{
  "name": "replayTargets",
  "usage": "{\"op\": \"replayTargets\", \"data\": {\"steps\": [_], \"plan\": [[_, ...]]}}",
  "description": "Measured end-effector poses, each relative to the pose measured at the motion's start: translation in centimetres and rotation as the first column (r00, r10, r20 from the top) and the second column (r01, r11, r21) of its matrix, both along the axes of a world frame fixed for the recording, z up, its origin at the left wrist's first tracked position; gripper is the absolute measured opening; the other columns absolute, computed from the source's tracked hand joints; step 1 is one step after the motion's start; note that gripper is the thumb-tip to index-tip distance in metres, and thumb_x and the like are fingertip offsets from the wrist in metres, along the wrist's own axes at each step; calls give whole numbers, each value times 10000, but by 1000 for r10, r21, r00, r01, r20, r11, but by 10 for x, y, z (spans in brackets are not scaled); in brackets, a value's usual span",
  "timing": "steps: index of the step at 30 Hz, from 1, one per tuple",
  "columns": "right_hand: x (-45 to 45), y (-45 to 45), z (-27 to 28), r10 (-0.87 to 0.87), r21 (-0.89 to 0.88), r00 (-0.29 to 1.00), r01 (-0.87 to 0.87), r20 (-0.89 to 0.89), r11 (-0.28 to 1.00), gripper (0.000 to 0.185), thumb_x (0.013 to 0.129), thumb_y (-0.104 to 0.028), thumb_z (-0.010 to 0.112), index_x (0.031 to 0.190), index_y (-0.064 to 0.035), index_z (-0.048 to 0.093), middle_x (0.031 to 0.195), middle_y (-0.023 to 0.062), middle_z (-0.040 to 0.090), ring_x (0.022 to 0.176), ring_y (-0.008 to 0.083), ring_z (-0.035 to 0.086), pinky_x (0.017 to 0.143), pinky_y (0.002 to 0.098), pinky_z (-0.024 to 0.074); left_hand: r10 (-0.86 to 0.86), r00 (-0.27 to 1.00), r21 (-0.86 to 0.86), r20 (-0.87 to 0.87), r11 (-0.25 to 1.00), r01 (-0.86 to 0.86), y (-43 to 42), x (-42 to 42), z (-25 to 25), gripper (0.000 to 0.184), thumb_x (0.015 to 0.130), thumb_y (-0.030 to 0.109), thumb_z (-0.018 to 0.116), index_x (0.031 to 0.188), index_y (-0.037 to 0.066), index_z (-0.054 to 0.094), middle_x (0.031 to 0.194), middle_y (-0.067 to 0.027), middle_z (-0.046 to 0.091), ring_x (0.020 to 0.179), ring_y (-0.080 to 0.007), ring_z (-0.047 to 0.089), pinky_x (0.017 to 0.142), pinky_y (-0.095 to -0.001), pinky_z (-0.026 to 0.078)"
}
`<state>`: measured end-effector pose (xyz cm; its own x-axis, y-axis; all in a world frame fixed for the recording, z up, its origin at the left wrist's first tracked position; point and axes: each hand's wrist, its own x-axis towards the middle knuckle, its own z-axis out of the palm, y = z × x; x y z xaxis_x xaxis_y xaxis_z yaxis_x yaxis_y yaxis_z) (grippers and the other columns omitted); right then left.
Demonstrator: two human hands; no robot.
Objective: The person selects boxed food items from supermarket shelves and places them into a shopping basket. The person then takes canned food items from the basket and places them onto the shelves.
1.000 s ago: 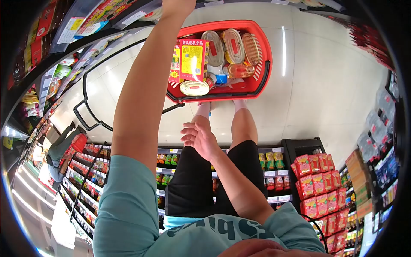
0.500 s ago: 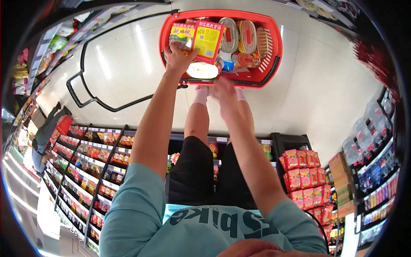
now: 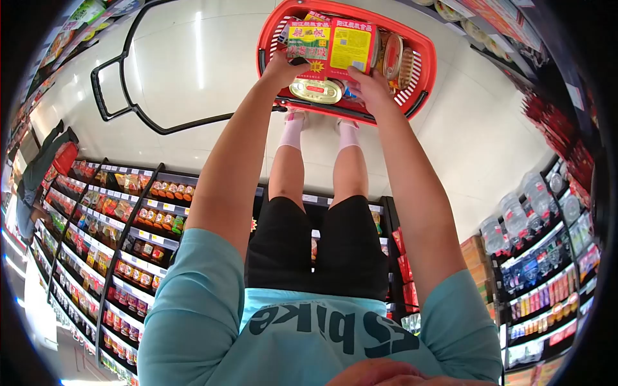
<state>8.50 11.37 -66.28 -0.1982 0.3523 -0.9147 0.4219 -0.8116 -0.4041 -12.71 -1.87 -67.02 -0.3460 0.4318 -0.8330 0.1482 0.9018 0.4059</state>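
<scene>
A red, yellow and green food box with two printed panels showing is held over the red shopping basket. My left hand is closed on its lower left edge, thumb across the front. On its lower right corner, my right hand has thumb and fingers closed. Below the box lies a gold oval can in the basket. More oval cans, including a reddish one, stand at the basket's right side, partly hidden by the box. A similar red packet corner shows behind it.
The basket's long black handle extends left over the pale floor. Shelves of jars run along the left, and drink shelves stand at right. A person in dark clothing is at far left.
My right hand has moved up from below the basket onto the box's right corner. The box now faces me more squarely. The basket appears higher and further right in view.
</scene>
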Motion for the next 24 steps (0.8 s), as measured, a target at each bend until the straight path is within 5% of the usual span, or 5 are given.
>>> {"op": "replayTargets", "data": {"steps": [7, 11, 15, 21, 24], "plan": [[28, 4, 37, -36, -192, 996, 21, -77, 981, 408, 928, -208, 728, 1267, -113, 522, 1176, 51, 643, 996, 202, 640, 930, 395, 517, 162, 981, -41, 108, 987, -158, -14, 18, 27, 803, 731, 369, 861, 1295, -80, 508, 1254, -246, 639, 1134, -335, 645, 950, -387, 505], [30, -9, 50, -14, -146, 980, -15, -197, 989, 476, 928, -196, 728, 1316, -88, 473, 1239, 67, 604, 1082, 191, 621, 930, 382, 526, 6, 943, 77, -334, 997, 21, -6, 24, 51, 751, 818, 435, 762, 1356, -32, 523, 1223, -217, 642, 1231, -299, 570, 1069, -390, 436], [10, -15, 72, -17, -130, 945, -27, -327, 991, 506, 944, -157, 705, 1366, -74, 438, 1271, 78, 585, 1141, 195, 599, 914, 356, 549, 419, 653, 120, 631, 779, -615, 0, 15, 75, 486, 911, 280, 708, 1266, -34, 602, 1151, -126, 679, 1082, -205, 641, 963, -323, 500], [-23, 20, 69, 312, 240, 925, -259, -217, 935, 518, 917, -176, 723, 1329, 40, 494, 1171, 162, 665, 1024, 274, 675, 903, 379, 539, 86, 986, 383, 143, 914, -135, 36, -13, 104, 461, 845, 131, 777, 1249, 3, 595, 1186, -128, 696, 1042, -230, 689, 908, -343, 538], [-50, 61, 87, 625, 628, 763, -570, 164, 531, 611, 885, -257, 711, 1306, 116, 473, 1143, 318, 622, 1075, 402, 645, 911, 456, 511, 119, 993, 456, -19, 885, -97, 66, -21, 99, 481, 854, 125, 769, 1287, 46, 577, 1137, -112, 719, 1028, -232, 705, 884, -355, 547]]}}
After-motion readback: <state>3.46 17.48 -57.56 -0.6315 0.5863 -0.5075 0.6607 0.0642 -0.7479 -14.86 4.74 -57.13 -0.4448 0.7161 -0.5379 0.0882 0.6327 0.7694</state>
